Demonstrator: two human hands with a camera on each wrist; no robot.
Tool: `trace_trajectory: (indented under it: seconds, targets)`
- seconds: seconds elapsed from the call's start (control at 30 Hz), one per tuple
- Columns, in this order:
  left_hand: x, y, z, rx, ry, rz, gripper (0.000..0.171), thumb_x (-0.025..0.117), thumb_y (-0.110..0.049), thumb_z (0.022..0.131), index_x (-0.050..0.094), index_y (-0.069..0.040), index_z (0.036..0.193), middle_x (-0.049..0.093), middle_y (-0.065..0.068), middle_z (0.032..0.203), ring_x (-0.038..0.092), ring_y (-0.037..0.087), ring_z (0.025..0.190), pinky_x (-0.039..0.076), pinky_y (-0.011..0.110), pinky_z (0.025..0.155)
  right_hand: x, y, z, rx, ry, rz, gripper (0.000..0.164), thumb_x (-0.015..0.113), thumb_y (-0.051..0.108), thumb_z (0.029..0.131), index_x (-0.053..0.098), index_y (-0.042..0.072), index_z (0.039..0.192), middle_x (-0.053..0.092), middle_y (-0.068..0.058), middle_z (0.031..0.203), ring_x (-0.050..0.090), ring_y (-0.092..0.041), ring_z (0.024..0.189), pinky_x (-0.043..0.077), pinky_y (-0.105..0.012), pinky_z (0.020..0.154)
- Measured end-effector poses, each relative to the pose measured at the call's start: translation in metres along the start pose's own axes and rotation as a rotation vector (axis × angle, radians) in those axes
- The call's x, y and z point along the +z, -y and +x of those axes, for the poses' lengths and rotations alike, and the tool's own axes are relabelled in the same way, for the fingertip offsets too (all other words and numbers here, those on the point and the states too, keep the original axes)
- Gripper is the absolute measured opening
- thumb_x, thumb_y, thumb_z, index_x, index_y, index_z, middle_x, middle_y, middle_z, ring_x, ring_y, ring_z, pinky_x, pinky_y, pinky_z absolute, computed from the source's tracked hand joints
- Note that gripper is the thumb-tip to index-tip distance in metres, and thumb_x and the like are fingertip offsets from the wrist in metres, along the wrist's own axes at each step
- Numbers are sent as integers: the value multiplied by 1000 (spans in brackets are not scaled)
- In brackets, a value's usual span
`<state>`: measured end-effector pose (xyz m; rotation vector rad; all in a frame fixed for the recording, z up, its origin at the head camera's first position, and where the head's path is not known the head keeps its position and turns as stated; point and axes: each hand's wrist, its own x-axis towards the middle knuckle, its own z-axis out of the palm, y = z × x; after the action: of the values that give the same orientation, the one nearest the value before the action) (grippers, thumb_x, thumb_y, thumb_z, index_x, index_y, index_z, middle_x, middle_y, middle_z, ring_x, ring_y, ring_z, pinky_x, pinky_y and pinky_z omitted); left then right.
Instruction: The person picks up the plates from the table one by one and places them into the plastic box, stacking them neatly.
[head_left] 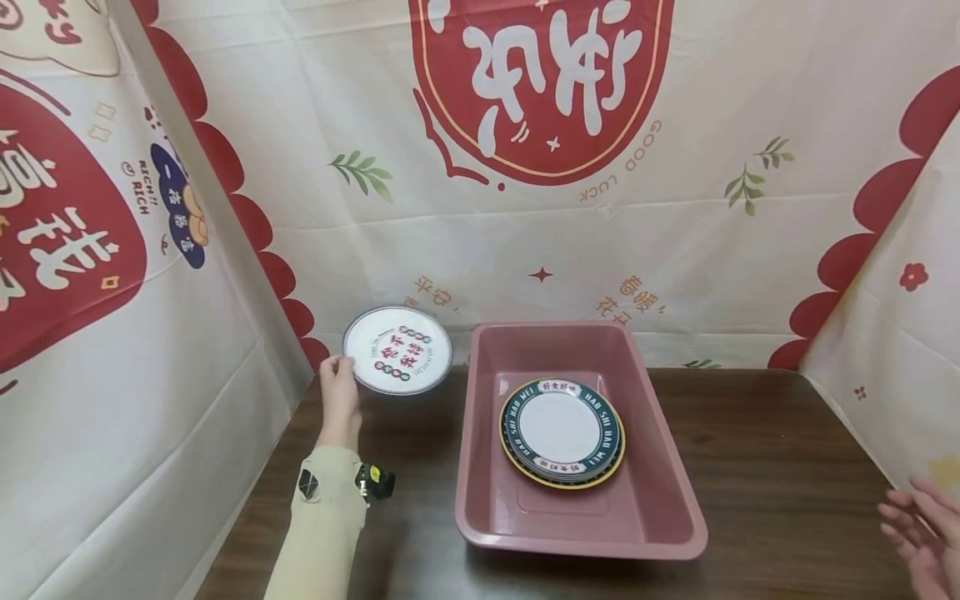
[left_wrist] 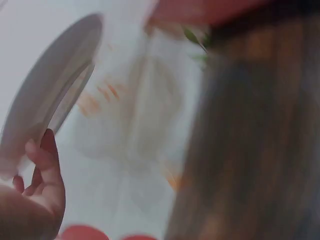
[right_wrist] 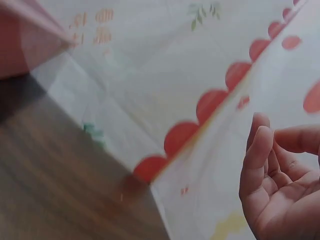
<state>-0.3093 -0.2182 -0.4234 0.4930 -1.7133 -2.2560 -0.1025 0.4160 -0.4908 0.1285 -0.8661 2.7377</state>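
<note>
A white plate [head_left: 398, 350] with a thin dark rim and red and green printing is held up above the table's left side. My left hand [head_left: 340, 392] pinches its left edge; in the left wrist view the fingers of the left hand [left_wrist: 42, 187] grip the plate [left_wrist: 55, 80], seen from its underside. In the pink tub [head_left: 660, 450] lies a stack of plates [head_left: 560, 427], the top one white with a dark green lettered rim. At the far right, my right hand [head_left: 924, 533] is raised, its fingers loosely bent and holding nothing, as the right wrist view shows too [right_wrist: 280, 180].
The tub stands on a dark wooden table [head_left: 757, 467], close to the back. White printed cloth [head_left: 525, 242] hangs behind the table and along its left and right sides. A watch-like black device [head_left: 375, 481] is strapped at my left wrist.
</note>
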Motion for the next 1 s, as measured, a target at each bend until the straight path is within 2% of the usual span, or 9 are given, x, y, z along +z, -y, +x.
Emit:
trace_trajectory:
  seconds: [0.17, 0.27, 0.4, 0.47, 0.6, 0.67, 0.73, 0.9, 1.0]
  targets:
    - [32, -7, -17, -84, 269, -186, 17, 41, -22, 99, 47, -10, 110, 55, 1, 99, 57, 7, 82, 47, 18, 72, 62, -14, 24, -27, 12, -85, 35, 32, -4, 98, 66, -1, 105, 69, -16, 86, 67, -25, 72, 54, -31, 58]
    - [54, -4, -30, -150, 400, -235, 20, 45, -26, 98, 55, -11, 107, 63, -2, 94, 60, 7, 81, 48, 17, 72, 97, -35, 39, -1, 28, -225, 31, 38, -3, 97, 67, 3, 104, 70, -12, 85, 67, -21, 71, 54, -29, 58]
    - [86, 6, -47, -232, 477, -229, 27, 50, -33, 95, 59, -10, 107, 66, -1, 88, 61, 7, 73, 48, 17, 64, 138, -85, 58, 140, 98, -545, 23, 48, 8, 97, 68, 16, 105, 69, 0, 89, 66, -14, 76, 54, -28, 63]
    - [101, 13, -56, -268, 504, -210, 35, 50, -36, 95, 59, -6, 112, 66, 1, 87, 61, 8, 72, 49, 18, 63, 153, -112, 67, 234, 126, -713, 21, 52, 19, 96, 65, 16, 112, 68, 5, 93, 65, -13, 82, 54, -29, 67]
    - [123, 25, -68, -304, 552, -149, 49, 46, -38, 96, 50, -1, 127, 65, 6, 97, 62, 12, 82, 50, 22, 74, 173, -149, 81, 387, 129, -897, 54, 52, 41, 93, 48, 4, 132, 65, 3, 104, 62, -13, 91, 53, -33, 75]
    - [128, 29, -72, -314, 548, -111, 51, 46, -41, 96, 49, -2, 129, 63, 8, 102, 62, 14, 86, 50, 24, 78, 178, -159, 86, 428, 121, -905, 69, 50, 47, 92, 37, -4, 137, 63, -1, 109, 61, -11, 94, 52, -35, 78]
    - [131, 32, -73, -314, 532, -89, 52, 47, -42, 95, 50, -3, 129, 63, 9, 106, 62, 14, 89, 50, 25, 80, 182, -164, 89, 447, 124, -890, 71, 49, 49, 92, 35, -4, 138, 62, -1, 109, 60, -8, 95, 52, -35, 79]
    - [131, 31, -74, -328, 529, -108, 53, 51, -43, 93, 50, -4, 129, 63, 9, 107, 62, 14, 91, 49, 25, 82, 186, -169, 93, 453, 120, -707, 36, 52, 41, 93, 59, 13, 114, 66, 3, 95, 63, -9, 88, 53, -33, 76]
    - [133, 31, -75, -369, 511, -160, 54, 54, -45, 91, 51, -5, 128, 62, 10, 109, 62, 16, 94, 49, 27, 84, 187, -170, 95, 436, 111, -617, 20, 53, 34, 94, 64, 17, 98, 67, 1, 86, 64, -11, 77, 54, -28, 69]
